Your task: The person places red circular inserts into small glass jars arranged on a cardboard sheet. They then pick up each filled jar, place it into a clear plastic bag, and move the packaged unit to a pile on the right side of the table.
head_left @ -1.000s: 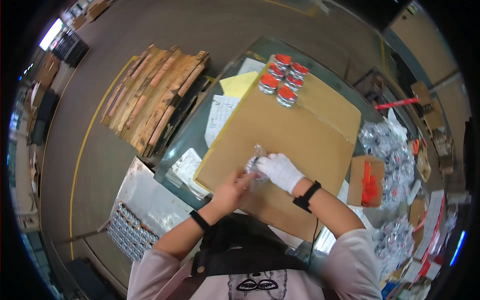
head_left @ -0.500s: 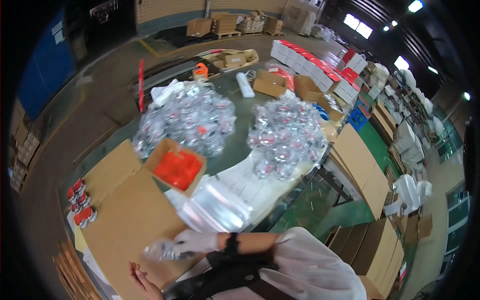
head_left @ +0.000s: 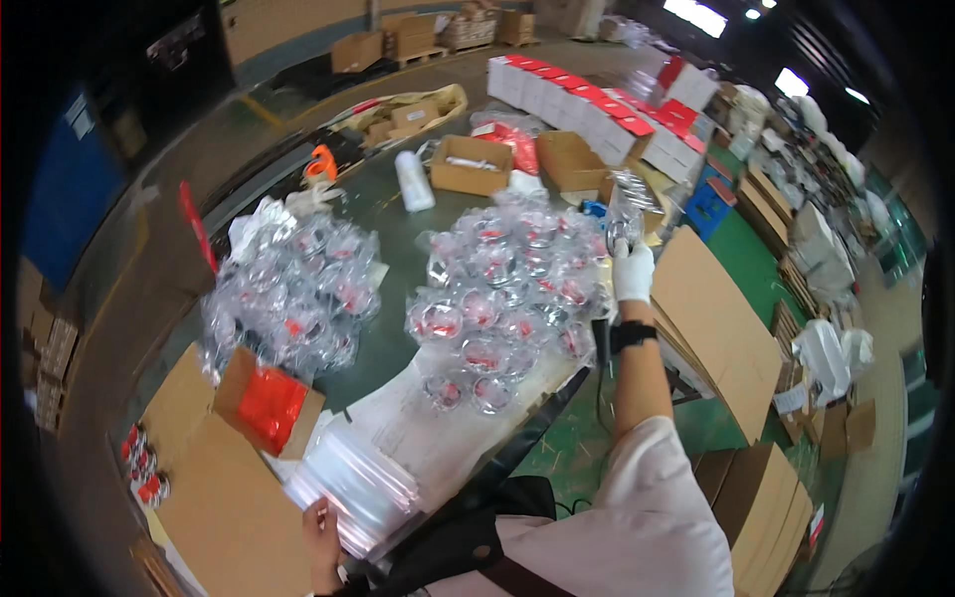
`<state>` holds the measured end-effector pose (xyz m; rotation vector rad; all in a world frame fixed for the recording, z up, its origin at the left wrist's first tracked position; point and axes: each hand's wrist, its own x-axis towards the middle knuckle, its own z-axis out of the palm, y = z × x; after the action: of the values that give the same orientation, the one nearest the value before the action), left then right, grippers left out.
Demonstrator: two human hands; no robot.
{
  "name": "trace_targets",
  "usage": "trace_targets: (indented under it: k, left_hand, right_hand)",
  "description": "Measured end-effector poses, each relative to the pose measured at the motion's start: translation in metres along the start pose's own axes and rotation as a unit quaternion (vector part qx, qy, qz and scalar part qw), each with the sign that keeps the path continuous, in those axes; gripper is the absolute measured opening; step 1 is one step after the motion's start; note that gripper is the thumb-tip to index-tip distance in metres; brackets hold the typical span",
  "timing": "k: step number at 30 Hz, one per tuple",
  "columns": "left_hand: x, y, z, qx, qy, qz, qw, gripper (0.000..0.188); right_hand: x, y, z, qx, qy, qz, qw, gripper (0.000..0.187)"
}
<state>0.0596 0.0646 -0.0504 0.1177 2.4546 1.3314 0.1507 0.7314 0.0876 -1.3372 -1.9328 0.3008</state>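
My right hand (head_left: 634, 271), in a white glove, is stretched out to the far right of the table. Its fingers are closed on a bagged item (head_left: 627, 204) in clear shiny plastic; what lies inside is hard to make out. Beside it spreads a heap of bagged round items (head_left: 497, 269) with red parts. My bare left hand (head_left: 320, 542) is low at the near edge, its fingers bent together on the corner of a stack of clear plastic bags (head_left: 358, 483). An open carton holding red packets (head_left: 274, 406) stands just beyond that stack.
A second heap of bagged items (head_left: 298, 289) lies at left. Several small red-and-silver pieces (head_left: 144, 466) rest on the cardboard sheet (head_left: 224, 507). Open cartons (head_left: 470, 164) and a white roll (head_left: 414, 182) stand at the back. Cardboard panels (head_left: 711, 328) lean at right.
My right hand has swung from the near cardboard to the far right with the bagged item. My left hand has moved onto the clear bags. The view has shifted to the right.
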Motion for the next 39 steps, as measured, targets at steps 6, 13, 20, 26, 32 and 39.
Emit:
trace_targets:
  k: [6,13,20,26,32,39]
  left_hand:
    - [0.053,0.032,0.042,0.117,0.049,0.126,0.984,0.013]
    - [0.049,0.060,0.045,0.136,0.095,0.089,0.982,0.026]
    - [0.091,0.078,0.077,0.259,0.044,0.136,0.955,0.050]
    - [0.101,0.090,0.057,0.356,-0.069,-0.031,0.931,0.057]
    - [0.112,0.098,0.055,0.495,-0.165,0.023,0.853,0.047]
    - [0.033,0.133,-0.002,0.219,-0.139,0.258,0.931,0.020]
  right_hand:
    - [0.079,0.142,0.076,-0.523,-0.306,-0.351,0.714,0.028]
    - [-0.082,-0.061,-0.005,0.265,-0.235,-0.122,0.927,0.032]
    - [-0.297,-0.146,0.022,0.200,-0.719,-0.210,0.632,0.029]
    - [-0.367,-0.129,0.064,0.169,-0.677,-0.240,0.675,0.028]
    - [-0.363,-0.131,0.049,0.181,-0.642,-0.236,0.707,0.033]
    - [-0.358,-0.140,0.015,0.180,-0.703,-0.291,0.623,0.064]
